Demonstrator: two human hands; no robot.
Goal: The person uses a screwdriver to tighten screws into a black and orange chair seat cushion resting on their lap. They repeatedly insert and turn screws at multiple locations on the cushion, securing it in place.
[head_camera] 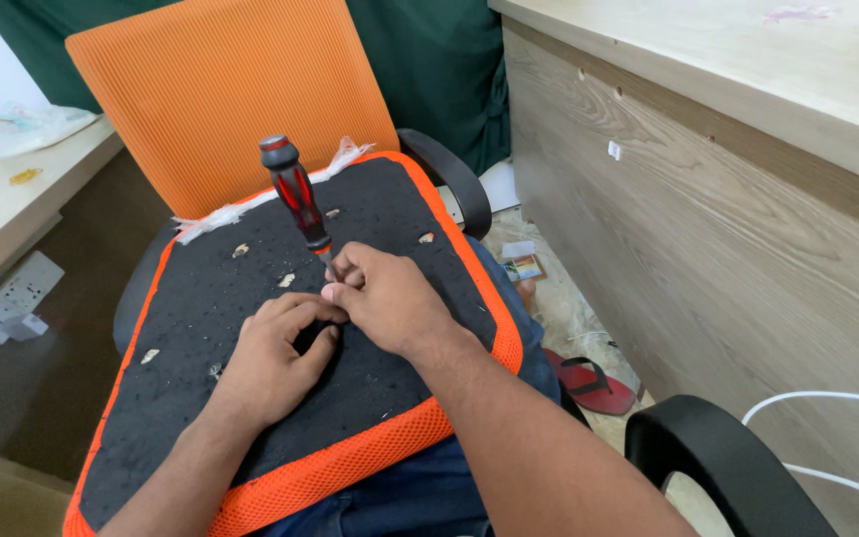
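a red-and-black screwdriver (295,194) stands tilted toward 11 o'clock at the centre of an upturned chair seat (201,398), right hand (390,298) pinching its shaft to steady the tip; left hand (275,358) curled at 7 o'clock, bracing.

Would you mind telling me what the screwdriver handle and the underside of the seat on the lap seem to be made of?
Screwdriver handle: looks like hard plastic, red with black grip strips and a slight sheen. Seat underside: apparently black fabric, matte and dotted with small holes, edged in orange mesh with a visible open weave.
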